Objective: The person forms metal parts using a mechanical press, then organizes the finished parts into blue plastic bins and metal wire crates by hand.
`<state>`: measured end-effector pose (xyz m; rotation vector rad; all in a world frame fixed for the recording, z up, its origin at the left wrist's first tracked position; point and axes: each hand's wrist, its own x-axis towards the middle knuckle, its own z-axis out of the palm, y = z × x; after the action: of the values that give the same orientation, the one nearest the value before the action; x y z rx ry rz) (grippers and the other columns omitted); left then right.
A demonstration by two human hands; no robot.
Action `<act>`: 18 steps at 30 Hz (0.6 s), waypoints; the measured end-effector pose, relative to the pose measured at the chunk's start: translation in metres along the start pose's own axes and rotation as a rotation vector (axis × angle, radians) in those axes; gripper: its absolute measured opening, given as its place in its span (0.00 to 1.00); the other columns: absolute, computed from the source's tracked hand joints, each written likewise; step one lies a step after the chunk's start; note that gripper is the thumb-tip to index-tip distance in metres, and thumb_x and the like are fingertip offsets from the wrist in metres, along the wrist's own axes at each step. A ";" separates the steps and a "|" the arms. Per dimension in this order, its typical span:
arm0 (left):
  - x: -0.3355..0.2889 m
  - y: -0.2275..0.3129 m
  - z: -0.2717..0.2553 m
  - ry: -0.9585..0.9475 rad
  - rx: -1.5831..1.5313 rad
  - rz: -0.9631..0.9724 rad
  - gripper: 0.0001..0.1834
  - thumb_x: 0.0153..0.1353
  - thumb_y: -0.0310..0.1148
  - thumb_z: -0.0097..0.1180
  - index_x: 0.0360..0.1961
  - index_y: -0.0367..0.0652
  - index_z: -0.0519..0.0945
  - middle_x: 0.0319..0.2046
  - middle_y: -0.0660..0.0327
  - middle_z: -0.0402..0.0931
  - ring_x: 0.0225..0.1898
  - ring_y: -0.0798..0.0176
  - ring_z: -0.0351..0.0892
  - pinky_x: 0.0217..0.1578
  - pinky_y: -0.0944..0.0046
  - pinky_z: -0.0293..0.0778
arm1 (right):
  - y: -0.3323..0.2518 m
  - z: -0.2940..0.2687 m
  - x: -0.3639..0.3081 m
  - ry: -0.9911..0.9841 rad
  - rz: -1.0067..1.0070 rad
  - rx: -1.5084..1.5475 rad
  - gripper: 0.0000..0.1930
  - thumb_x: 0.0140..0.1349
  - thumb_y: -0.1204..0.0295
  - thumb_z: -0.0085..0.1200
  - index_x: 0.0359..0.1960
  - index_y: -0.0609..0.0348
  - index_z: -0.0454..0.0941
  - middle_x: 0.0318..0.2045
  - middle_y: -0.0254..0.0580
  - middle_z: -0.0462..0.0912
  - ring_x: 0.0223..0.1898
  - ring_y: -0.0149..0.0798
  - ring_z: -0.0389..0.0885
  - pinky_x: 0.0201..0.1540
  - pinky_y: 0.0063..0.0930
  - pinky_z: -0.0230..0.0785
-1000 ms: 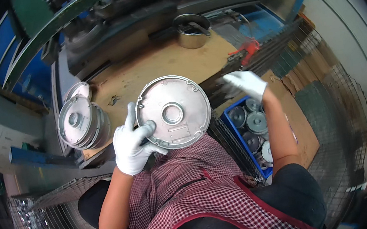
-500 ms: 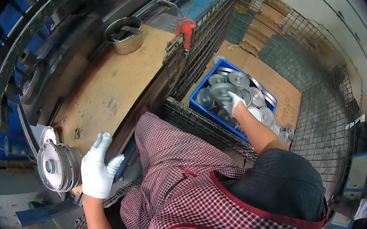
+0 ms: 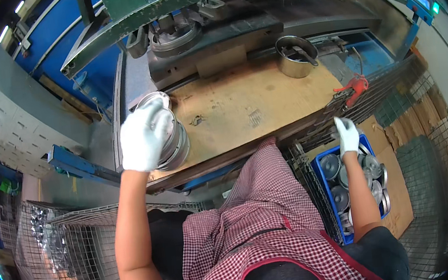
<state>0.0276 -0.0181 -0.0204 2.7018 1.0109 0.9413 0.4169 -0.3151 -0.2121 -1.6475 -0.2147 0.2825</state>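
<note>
Left hand (image 3: 144,139), white-gloved, over the upper part of a stack of round metal covers (image 3: 177,150) at left end of worktable (image 3: 231,108); fingers bent, cannot tell whether gripping. Metal pot (image 3: 294,68), at rear. Right hand (image 3: 348,135), white-gloved, above far side of blue crate (image 3: 326,192) filled with metal discs (image 3: 371,166); fingers partly curled, cannot tell whether grasping. Red trigger gun (image 3: 358,86), beyond crate.

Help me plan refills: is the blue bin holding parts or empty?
Holding parts: several round metal discs show inside the blue bin.
</note>
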 end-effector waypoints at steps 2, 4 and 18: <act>0.018 -0.022 0.008 0.138 0.088 0.045 0.17 0.59 0.41 0.57 0.44 0.41 0.82 0.43 0.51 0.81 0.46 0.48 0.79 0.49 0.55 0.73 | -0.033 0.011 0.018 -0.004 -0.292 -0.224 0.21 0.62 0.59 0.58 0.48 0.64 0.78 0.40 0.44 0.83 0.38 0.37 0.82 0.43 0.29 0.74; 0.034 -0.041 0.017 0.130 0.219 -0.002 0.21 0.61 0.48 0.53 0.45 0.43 0.83 0.45 0.51 0.80 0.47 0.47 0.78 0.49 0.55 0.72 | -0.075 0.029 0.034 -0.015 -0.374 -0.375 0.21 0.63 0.60 0.56 0.51 0.64 0.77 0.45 0.48 0.83 0.46 0.41 0.81 0.53 0.30 0.69; 0.037 -0.047 0.036 -0.206 0.208 -0.369 0.26 0.63 0.56 0.45 0.40 0.45 0.84 0.40 0.50 0.81 0.43 0.45 0.79 0.47 0.52 0.72 | -0.147 0.102 0.132 -0.122 -0.489 -0.865 0.20 0.61 0.58 0.54 0.51 0.55 0.78 0.47 0.52 0.81 0.51 0.52 0.79 0.54 0.39 0.69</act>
<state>0.0447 0.0457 -0.0446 2.5595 1.5601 0.5067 0.5152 -0.1640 -0.0820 -2.3473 -0.9137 -0.1138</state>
